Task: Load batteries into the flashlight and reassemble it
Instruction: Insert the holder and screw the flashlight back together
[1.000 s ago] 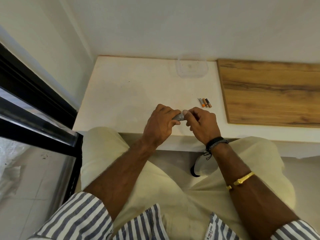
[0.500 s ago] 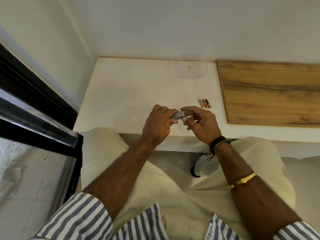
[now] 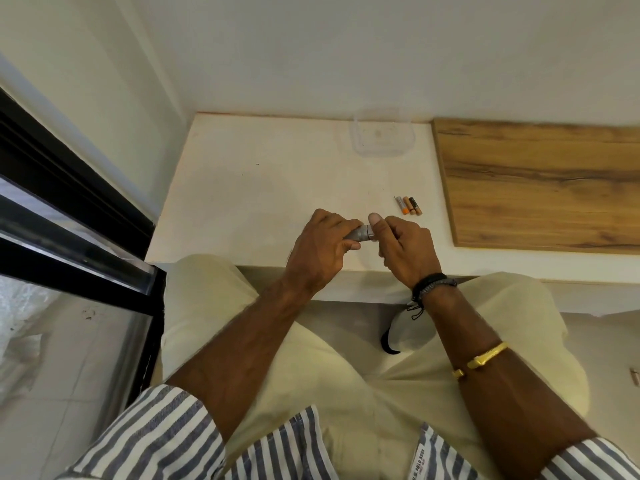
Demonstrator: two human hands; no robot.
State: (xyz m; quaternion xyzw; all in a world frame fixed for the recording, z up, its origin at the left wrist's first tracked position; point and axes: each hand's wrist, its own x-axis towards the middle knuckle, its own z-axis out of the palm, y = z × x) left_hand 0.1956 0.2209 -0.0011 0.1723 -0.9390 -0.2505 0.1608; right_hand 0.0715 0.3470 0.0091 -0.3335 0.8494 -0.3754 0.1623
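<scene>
A small grey flashlight [image 3: 362, 234] is held level over the near edge of the white table [image 3: 263, 188]. My left hand [image 3: 322, 249] wraps its body, hiding most of it. My right hand [image 3: 403, 245] pinches the flashlight's right end, thumb on top. Only a short grey stretch with a ring shows between the two hands. Three small batteries [image 3: 408, 206], orange and dark, lie side by side on the table just beyond my right hand.
A clear plastic container [image 3: 382, 136] stands at the back of the table by the wall. A wooden board [image 3: 540, 181] covers the table's right part. A dark window frame [image 3: 69, 216] runs along the left. My knees are under the table's front edge.
My right hand's fingers have shifted on the flashlight's end, the thumb now on top of it. Both hands stay at the same spot over the table edge.
</scene>
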